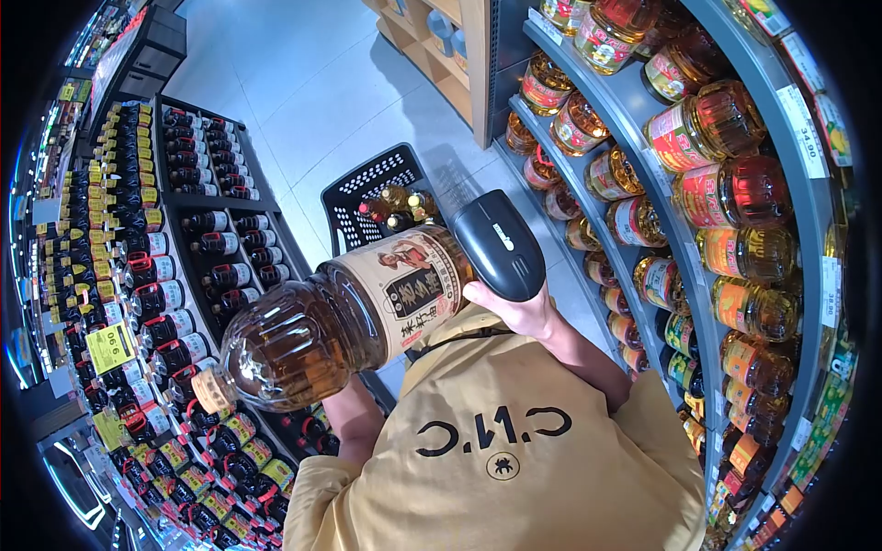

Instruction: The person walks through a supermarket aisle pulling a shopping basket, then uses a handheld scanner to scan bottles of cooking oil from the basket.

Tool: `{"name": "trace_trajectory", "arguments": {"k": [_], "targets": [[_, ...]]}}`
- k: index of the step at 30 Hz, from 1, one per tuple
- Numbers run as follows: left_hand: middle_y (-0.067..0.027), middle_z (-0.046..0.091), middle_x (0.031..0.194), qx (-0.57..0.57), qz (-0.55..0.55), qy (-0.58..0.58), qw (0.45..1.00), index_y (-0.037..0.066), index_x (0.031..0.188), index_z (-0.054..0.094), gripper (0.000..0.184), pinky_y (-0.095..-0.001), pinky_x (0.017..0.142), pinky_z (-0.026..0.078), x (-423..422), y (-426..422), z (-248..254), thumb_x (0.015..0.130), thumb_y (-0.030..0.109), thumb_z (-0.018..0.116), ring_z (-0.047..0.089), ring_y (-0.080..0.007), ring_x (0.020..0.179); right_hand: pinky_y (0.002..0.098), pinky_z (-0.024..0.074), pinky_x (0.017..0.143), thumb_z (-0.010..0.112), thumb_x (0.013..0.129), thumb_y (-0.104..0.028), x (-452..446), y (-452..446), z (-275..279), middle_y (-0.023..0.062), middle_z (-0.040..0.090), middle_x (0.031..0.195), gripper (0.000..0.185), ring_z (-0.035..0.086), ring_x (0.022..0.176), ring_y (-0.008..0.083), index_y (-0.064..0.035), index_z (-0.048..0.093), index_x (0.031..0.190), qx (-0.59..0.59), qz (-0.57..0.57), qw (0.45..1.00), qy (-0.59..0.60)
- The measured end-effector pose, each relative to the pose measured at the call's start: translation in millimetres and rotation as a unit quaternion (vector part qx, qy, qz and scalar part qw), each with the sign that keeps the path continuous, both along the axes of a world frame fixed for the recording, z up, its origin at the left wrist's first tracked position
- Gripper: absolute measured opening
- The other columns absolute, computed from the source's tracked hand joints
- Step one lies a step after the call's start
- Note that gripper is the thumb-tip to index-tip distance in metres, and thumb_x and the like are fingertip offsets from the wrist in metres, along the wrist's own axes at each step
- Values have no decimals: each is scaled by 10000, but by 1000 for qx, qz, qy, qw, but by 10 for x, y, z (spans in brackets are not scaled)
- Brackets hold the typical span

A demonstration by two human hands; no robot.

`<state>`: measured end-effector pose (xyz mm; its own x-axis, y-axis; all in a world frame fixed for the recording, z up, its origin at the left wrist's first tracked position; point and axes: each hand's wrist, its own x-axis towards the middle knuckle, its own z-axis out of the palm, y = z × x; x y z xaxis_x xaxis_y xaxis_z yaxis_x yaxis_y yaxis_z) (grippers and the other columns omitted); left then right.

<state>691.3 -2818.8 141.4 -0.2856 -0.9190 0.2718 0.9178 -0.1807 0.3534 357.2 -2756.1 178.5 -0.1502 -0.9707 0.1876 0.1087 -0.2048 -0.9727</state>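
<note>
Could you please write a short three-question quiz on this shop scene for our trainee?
1. Multiple choice: What colour is the cap of the large, clear, ribbed bottle of amber oil?
A) Green
B) Tan
C) Blue

2. True or false: The black perforated plastic basket holds several bottles.

3. Open question: Which of the person's hands is nearer the rounded black plastic device?

Key:
1. B
2. True
3. The right hand
</note>
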Motion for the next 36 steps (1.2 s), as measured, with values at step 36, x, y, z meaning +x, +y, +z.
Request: {"name": "trace_trajectory", "arguments": {"k": [36], "targets": [[-136,658,865,-5,83,-57,995,29,904,647,339,-379,695,484,-285,230,-106,831,339,762,629,-239,776,272,498,577,612,902,8,-27,-66,-399,61,589,867,201,573,624,124,-23,553,1092,201,76,956,-200]]}}
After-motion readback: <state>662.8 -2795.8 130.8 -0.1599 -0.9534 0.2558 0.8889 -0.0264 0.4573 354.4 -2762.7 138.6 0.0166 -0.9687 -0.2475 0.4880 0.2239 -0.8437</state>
